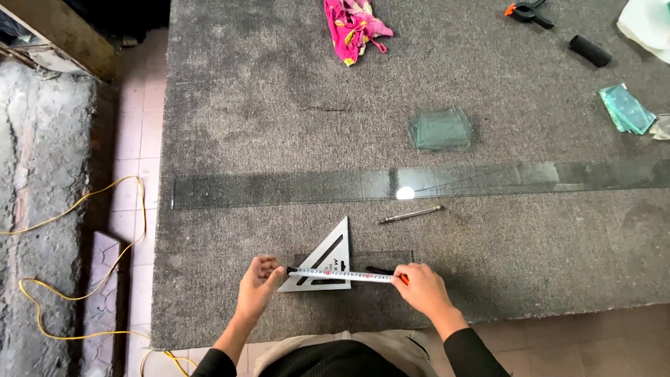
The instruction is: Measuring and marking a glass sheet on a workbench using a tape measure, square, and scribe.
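My left hand (257, 286) pinches the free end of a tape measure blade (342, 275) stretched across a small clear glass pane (377, 262) near the table's front edge. My right hand (422, 287) grips the tape measure's orange-and-black case at the blade's other end. A grey triangular square (322, 260) lies under the blade, on the pane's left part. A slim metal glass cutter (412, 213) lies just beyond, apart from both hands.
A long glass strip (419, 183) spans the grey carpeted table (279, 105). Farther back lie stacked glass pieces (441, 129), greenish offcuts (627, 108), a pink cloth (352, 26), a clamp (528, 11) and a black cylinder (590, 50). A yellow cable (77, 209) runs on the floor at left.
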